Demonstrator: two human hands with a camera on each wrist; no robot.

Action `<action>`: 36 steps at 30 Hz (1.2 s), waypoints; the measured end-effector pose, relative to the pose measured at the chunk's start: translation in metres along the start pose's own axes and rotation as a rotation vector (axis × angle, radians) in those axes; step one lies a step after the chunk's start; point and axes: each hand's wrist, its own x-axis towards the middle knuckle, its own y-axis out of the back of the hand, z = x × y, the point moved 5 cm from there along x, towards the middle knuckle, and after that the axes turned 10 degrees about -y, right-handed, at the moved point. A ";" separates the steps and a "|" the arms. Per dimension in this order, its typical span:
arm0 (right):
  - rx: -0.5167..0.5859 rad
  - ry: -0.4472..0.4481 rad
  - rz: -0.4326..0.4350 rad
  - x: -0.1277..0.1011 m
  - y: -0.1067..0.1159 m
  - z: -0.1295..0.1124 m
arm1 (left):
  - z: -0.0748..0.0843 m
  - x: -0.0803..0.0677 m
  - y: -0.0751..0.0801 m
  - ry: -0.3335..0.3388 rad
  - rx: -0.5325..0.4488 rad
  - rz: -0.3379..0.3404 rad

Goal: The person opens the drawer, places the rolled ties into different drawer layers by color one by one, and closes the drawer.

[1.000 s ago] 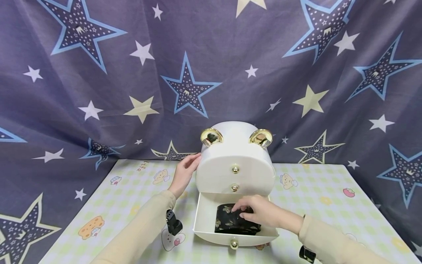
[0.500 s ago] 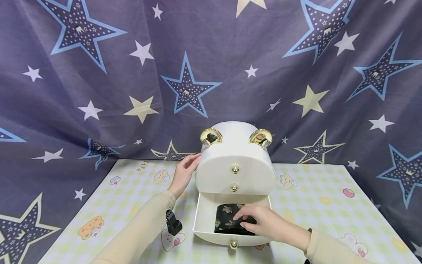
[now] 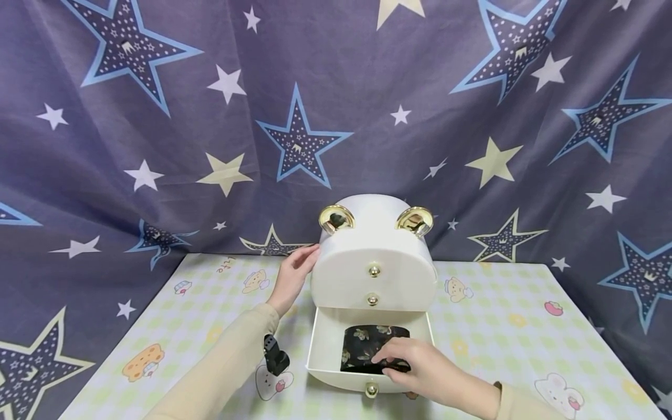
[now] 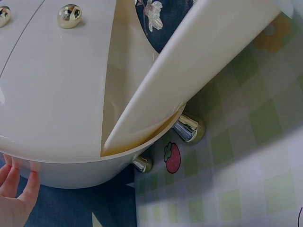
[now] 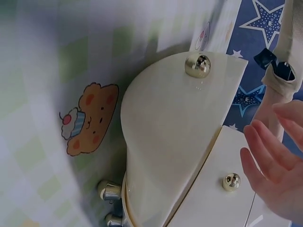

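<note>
A white storage box (image 3: pixel 343 286) with gold ears and gold knobs stands on the table. Its bottom drawer (image 3: pixel 326 344) is pulled out. Inside that drawer lies a black pouch (image 3: pixel 361 345) with a pale floral pattern; part of it also shows in the left wrist view. My left hand (image 3: pixel 290 280) rests against the box's left side, its fingertips (image 4: pixel 33 182) touching the wall. Over the drawer's right front part is my right hand (image 3: pixel 427 370), fingers loosely bent above the pouch's right end. The right wrist view shows nothing in its grasp.
A checked cartoon-print cloth (image 3: pixel 504 338) covers the table. Behind hangs a dark star-patterned curtain (image 3: pixel 357 157). Short gold feet (image 4: pixel 188 128) hold the box off the table. The drawer front (image 3: pixel 341 380) juts toward me with a gold knob (image 3: pixel 371 389).
My right hand has drawn back toward the drawer's front and slightly right, uncovering more of the pouch. The pouch stays in place. My left hand has not moved.
</note>
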 end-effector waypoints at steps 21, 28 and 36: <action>-0.123 0.311 0.240 -0.019 -0.006 -0.014 | 0.000 -0.001 -0.001 -0.010 0.002 0.011; -0.064 0.313 0.228 -0.023 -0.011 -0.014 | 0.001 -0.001 -0.001 -0.012 0.000 0.007; -0.113 0.336 0.212 -0.027 -0.020 -0.011 | 0.002 -0.001 -0.001 -0.009 -0.010 0.012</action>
